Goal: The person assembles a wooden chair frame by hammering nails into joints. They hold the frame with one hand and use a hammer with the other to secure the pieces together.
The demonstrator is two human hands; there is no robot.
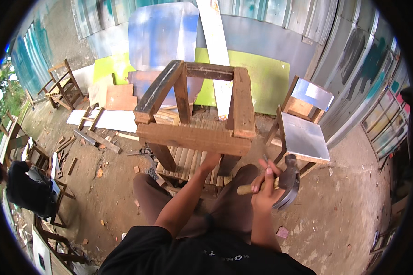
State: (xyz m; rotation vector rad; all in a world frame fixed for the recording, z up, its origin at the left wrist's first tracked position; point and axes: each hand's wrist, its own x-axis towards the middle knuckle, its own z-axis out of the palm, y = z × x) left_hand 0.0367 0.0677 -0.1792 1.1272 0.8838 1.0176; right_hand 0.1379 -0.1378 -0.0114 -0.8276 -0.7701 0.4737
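Observation:
In front of me stands a wooden frame [192, 139] of thick brown beams on short legs, resting on a low slatted wooden stand [188, 158]. My left hand [211, 161] reaches up under its front beam, next to a front leg; the beam hides the fingers. To the right of the frame, my right hand [265, 187] is closed around the handle of a claw hammer [289, 181], whose dark head lies over the wrist side. A thin grey sliver, too small to name, sticks up at that hand's fingertips.
A chair [305, 135] with a shiny metal seat stands at the right. Wood offcuts [104, 141] and scraps litter the ground at left. A co-worker in black [30, 188] sits at far left among chair frames. Sheet panels [257, 78] lean on the back wall.

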